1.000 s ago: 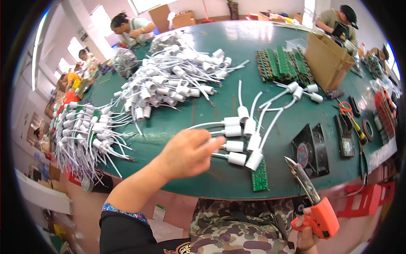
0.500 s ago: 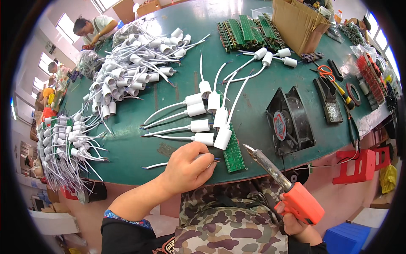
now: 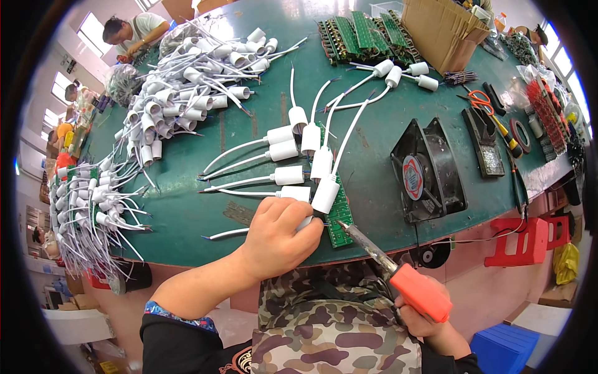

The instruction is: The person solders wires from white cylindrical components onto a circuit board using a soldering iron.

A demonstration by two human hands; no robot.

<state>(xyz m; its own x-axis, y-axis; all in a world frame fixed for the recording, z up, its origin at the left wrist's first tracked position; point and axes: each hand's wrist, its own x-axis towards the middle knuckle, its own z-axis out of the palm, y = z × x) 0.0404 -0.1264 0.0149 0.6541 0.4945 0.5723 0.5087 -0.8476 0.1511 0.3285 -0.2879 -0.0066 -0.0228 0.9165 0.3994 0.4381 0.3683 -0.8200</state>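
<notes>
My right hand point(image 3: 418, 316) is closed round the red handle of a soldering iron point(image 3: 418, 288). The iron's tip meets or nearly meets the near end of a narrow green circuit board point(image 3: 339, 232). Just left of that board, my left hand point(image 3: 279, 238) pinches a white wired cap point(image 3: 304, 223); most of it is hidden by the fingers, and its white cable point(image 3: 227, 235) trails out to the left. Thin wire ends reach from the fingers toward the board. Several more wired caps point(image 3: 322, 163) lie along both sides of the board and partly over it.
A black fan point(image 3: 430, 171) stands right of the board. Beyond it lie a black iron stand point(image 3: 483, 146), orange-handled scissors point(image 3: 479, 101) and a tape roll point(image 3: 520, 136). Piled wired caps point(image 3: 187, 93) cover the far left. Stacked boards point(image 3: 367, 38) and a cardboard box point(image 3: 443, 34) stand at the back.
The soldering iron has come left and its tip is now at the board's near end. My left hand has shifted slightly right and up, closer to the board.
</notes>
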